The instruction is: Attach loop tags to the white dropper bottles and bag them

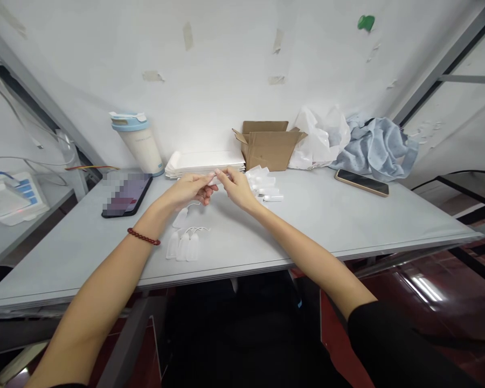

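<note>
Left hand (194, 189) and right hand (237, 187) meet above the grey table (372, 221), pinching a small white piece (214, 181), mostly hidden. Translucent looped tags (183, 247) lie nearer the front edge. White plastic pieces (267, 186) cluster beside the right hand, before an open cardboard box (270, 151). Blue-lidded tumbler (140, 144) at left rear, near a dark-cased phone (137, 197).

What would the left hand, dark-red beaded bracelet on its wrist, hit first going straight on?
Most likely the bare right hand, its fingertips close to those of the left hand at a small white piece. Beyond, perhaps the open brown cardboard box; depth is unclear.
</note>
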The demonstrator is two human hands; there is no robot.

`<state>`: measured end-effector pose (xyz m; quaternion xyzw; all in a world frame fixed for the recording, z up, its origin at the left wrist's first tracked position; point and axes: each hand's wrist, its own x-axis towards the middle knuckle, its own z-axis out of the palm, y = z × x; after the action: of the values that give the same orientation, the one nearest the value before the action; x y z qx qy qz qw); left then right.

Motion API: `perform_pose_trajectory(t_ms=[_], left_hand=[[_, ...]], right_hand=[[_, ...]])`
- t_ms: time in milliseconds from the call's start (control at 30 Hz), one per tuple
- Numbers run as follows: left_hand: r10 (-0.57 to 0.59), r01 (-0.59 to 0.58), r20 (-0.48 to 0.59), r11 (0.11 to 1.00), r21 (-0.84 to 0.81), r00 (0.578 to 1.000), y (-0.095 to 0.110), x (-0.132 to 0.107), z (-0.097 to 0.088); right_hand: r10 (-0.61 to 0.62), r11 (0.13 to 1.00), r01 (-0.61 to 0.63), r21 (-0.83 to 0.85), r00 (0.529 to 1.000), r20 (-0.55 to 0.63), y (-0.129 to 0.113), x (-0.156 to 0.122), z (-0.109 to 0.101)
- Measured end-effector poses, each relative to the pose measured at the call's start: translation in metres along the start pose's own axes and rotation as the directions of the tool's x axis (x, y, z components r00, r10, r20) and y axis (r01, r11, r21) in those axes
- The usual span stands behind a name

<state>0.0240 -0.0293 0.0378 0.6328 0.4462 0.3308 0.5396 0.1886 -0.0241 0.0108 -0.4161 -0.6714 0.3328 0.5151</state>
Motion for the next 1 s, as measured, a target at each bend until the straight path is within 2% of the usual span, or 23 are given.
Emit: perform_pose_trajectory(t_ms=[167,300,367,433,567,667,767,900,1000], left_hand=[[-0.109,0.11,0.023,0.993,-0.042,0.994,0.0,-0.001,-0.001],[-0.078,0.078,-0.003,0.997,-0.014,0.997,0.0,-0.001,0.002],[0.003,-0.001,-0.036,0.998,0.067,0.999,-0.001,-0.001,0.006],[0.119,-0.102,-0.059,0.966,0.237,0.991,-0.002,-0.001,0.009],[0.37,-0.285,-0.031,0.764,0.58,0.929,-0.004,-0.002,0.012],[0.466,-0.34,-0.029,0.686,0.643,0.884,-0.005,-0.001,0.012],[0.429,-0.313,-0.063,0.744,0.59,0.901,-0.006,0.0,0.011],[0.221,-0.19,-0.028,0.89,0.415,0.975,-0.005,0.001,0.01],[0.092,-0.091,0.005,0.969,0.231,0.996,-0.004,0.002,0.009]], right_hand=[[0.016,0.999,-0.017,-0.046,1.0,-0.013,0.001,0.001,0.0],[0.033,0.999,-0.033,0.012,0.999,-0.005,0.011,0.003,0.003],[0.117,0.991,-0.116,0.072,0.993,0.002,0.017,0.004,0.006],[0.212,0.971,-0.21,0.113,0.977,0.001,0.023,0.004,0.009],[0.282,0.955,-0.281,0.093,0.959,-0.006,0.028,0.005,0.011],[0.283,0.958,-0.281,0.062,0.959,-0.014,0.025,0.007,0.009],[0.234,0.972,-0.233,0.024,0.97,-0.058,0.02,0.008,0.006],[0.133,0.99,-0.137,-0.038,0.986,-0.106,0.015,0.007,0.002],[0.08,0.994,-0.086,-0.06,0.992,-0.1,0.012,0.006,-0.001]])
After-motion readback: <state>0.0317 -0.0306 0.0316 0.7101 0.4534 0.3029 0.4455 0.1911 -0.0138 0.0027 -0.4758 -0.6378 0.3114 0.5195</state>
